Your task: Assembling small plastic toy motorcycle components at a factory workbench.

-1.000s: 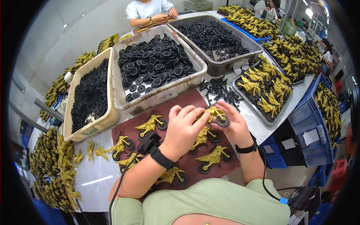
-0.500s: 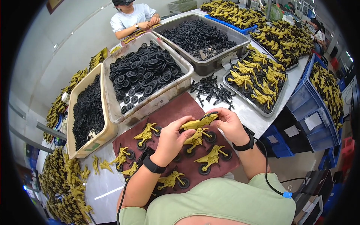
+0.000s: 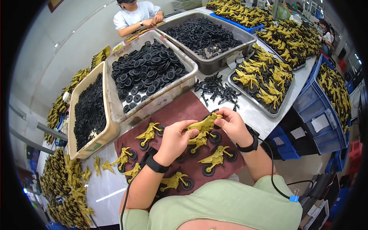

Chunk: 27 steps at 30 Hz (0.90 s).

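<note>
Above a dark red mat, both hands hold a yellow toy motorcycle body. The fingers and thumb of my left hand pinch its left end. My right hand grips the right end, where a small black part shows at the upper edge; how that part is joined I cannot make out. Right below the held body lies a toy motorcycle with black wheels. Several more lie on the mat, among them one toy motorcycle near my right wrist and another toy motorcycle beside my left forearm.
Beyond the mat stand a bin of black wheels, a cream bin of small black parts and a grey bin. Loose black parts lie beside a metal tray of toy motorcycles. Yellow pieces are heaped left. A person works opposite.
The held motorcycle body has turned, so more of its moulded side faces up. My right hand has shifted slightly left and tilted upward, bringing both hands closer together.
</note>
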### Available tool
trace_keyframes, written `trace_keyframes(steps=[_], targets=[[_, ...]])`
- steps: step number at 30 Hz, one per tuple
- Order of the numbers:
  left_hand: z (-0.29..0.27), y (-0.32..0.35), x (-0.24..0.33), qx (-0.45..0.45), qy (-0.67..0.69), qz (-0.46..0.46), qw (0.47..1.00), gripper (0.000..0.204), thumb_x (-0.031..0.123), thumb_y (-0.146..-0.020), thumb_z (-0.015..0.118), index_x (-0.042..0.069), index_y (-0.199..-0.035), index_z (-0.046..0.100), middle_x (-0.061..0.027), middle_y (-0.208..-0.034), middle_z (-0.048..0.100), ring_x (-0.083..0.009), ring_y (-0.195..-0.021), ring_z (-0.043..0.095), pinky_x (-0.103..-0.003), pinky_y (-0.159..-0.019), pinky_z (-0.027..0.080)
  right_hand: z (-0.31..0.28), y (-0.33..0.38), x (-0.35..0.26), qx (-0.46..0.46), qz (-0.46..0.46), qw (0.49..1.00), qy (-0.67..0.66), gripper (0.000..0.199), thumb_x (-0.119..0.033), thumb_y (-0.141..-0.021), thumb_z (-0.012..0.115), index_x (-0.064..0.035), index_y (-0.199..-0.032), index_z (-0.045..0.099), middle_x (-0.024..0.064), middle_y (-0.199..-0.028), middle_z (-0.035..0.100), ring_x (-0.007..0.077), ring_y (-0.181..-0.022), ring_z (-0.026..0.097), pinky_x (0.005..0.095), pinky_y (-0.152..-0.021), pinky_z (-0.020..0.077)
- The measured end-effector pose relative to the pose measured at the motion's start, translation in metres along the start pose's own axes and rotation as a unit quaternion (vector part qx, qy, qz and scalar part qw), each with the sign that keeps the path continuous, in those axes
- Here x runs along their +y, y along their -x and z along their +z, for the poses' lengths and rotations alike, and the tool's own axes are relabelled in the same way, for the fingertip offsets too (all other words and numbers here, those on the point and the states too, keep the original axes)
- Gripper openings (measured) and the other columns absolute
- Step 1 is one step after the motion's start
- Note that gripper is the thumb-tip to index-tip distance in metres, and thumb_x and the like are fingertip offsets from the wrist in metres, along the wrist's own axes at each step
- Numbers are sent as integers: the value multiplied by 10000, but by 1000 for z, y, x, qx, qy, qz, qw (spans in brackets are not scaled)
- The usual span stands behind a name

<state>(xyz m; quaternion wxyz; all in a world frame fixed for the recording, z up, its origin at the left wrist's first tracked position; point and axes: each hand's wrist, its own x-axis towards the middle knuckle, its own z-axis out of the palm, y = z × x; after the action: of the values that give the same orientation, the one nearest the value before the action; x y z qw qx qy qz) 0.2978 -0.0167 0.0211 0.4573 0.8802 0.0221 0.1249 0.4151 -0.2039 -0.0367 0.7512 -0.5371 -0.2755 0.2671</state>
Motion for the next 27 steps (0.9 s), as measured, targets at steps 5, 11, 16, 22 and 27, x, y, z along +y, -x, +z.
trace_keyframes(steps=[5, 11, 16, 22, 27], targets=[[6, 9, -8, 24, -68, 105, 992, 193, 48, -860, 635, 3, -1047, 653, -147, -965, 639, -303, -850, 630, -347, -761, 505, 4, -4, 9, -12, 63, 995, 79, 305, -149, -935, 621, 44, -1164, 567, 53, -1016, 645, 90, -894, 611, 232, -782, 502], [9, 33, -15, -15, -253, 129, 959, 422, 247, -785, 736, 10, -1114, 619, -147, -1087, 613, -317, -984, 595, -395, -834, 479, 16, -2, 0, -18, -63, 917, 394, 339, -268, -875, 680, 14, -1058, 637, 186, -959, 649, 264, -870, 641, 335, -788, 509], [17, 45, 0, -91, -312, 47, 945, 674, 309, -734, 771, -2, -1269, 504, -154, -1192, 560, -314, -1087, 540, -413, -902, 443, 14, -6, -9, -48, 5, 905, 423, 470, -357, -857, 694, 58, -1065, 620, 215, -949, 665, 284, -888, 657, 361, -789, 514], [28, 42, -22, -43, -270, 111, 955, 706, 140, -680, 797, -54, -1272, 466, -182, -1152, 552, -352, -1058, 525, -411, -918, 446, 22, -17, -32, -198, 106, 831, 510, 655, -509, -794, 712, 100, -1013, 613, 263, -925, 665, 358, -862, 661, 380, -763, 520], [28, 40, -13, -39, -234, 104, 966, 742, 141, -675, 806, -54, -1294, 445, -203, -1215, 517, -372, -1099, 504, -421, -951, 432, 19, -6, -32, -184, 95, 873, 441, 627, -458, -773, 754, 93, -1020, 585, 253, -952, 662, 323, -878, 659, 373, -764, 514]])
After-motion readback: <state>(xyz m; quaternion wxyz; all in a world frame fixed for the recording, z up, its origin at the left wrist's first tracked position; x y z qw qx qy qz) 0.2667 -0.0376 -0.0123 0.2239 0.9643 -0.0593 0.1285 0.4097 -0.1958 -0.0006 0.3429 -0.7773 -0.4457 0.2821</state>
